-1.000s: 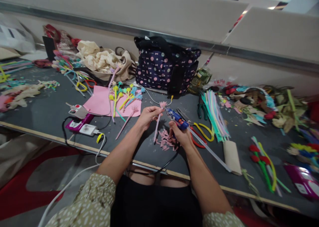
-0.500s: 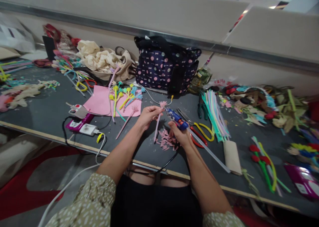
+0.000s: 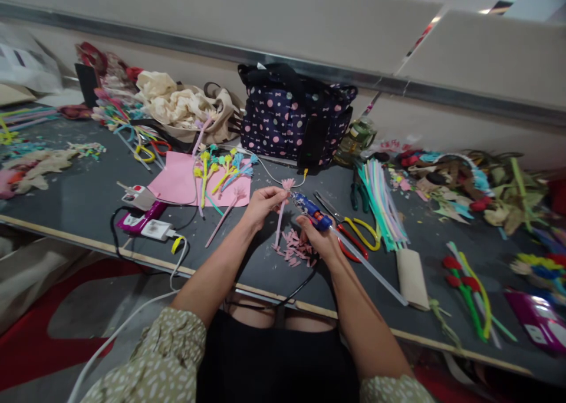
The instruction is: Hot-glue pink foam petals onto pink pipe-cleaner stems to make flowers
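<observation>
1. At your far left, cream cloth (image 3: 170, 99) lies heaped near the back, with a purple power strip (image 3: 140, 223) nearer the front edge.
2. Yellow and blue flowers (image 3: 204, 179) rest on the pink sheet (image 3: 172, 179); these look made up. One pink flower (image 3: 225, 217) lies partly off it, also seemingly formed.
3. Your left hand (image 3: 265, 205) pinches the upright pink stem (image 3: 279, 225) just below its fringed head (image 3: 288, 184); this one appears partway through.
4. Below, cut pink pieces (image 3: 297, 250) lie loose, apparently unused.
5. Your right hand (image 3: 316, 233) grips the blue glue gun (image 3: 313, 210), nozzle close to your left fingertips; whether it touches the flower, you cannot tell. Your hands are apart.
6. Further right lie scissors (image 3: 377, 241), a bundle of uncut-looking stems (image 3: 384, 205) and red flowers (image 3: 471, 284).
7. Behind the dark tabletop (image 3: 252, 273), a grey partition (image 3: 177, 14) runs across.
</observation>
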A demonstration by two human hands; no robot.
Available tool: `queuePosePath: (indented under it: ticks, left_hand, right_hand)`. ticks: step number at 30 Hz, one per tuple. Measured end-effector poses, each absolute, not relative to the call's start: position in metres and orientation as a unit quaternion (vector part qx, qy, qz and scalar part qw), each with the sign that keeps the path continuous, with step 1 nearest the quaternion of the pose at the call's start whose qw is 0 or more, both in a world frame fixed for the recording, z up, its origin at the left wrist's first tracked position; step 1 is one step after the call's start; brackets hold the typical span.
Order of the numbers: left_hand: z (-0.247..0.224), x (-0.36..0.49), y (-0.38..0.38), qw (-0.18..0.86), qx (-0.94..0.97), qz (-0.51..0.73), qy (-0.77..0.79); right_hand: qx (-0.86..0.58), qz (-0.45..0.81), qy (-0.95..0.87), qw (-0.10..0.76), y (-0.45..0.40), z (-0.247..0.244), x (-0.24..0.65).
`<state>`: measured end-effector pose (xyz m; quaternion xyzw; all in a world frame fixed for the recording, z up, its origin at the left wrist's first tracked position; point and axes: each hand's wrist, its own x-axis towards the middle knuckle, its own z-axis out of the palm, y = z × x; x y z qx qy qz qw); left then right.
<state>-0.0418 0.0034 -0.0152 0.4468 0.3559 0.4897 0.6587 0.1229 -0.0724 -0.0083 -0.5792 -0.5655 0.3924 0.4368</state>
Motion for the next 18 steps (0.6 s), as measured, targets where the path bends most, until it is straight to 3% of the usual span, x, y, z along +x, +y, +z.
queuePosePath:
  ticks: [8,18]
  left_hand:
    - [-0.012,-0.039,0.002,0.586,0.481,0.515,0.400]
    - [-0.014,-0.044,0.007,0.632,0.385,0.541,0.400]
  right_hand:
    - [-0.590,0.345,-0.593,0.425,-0.071,-0.011,0.125]
    - [-0.629,0.266,-0.575,0.451,-0.059,-0.018,0.140]
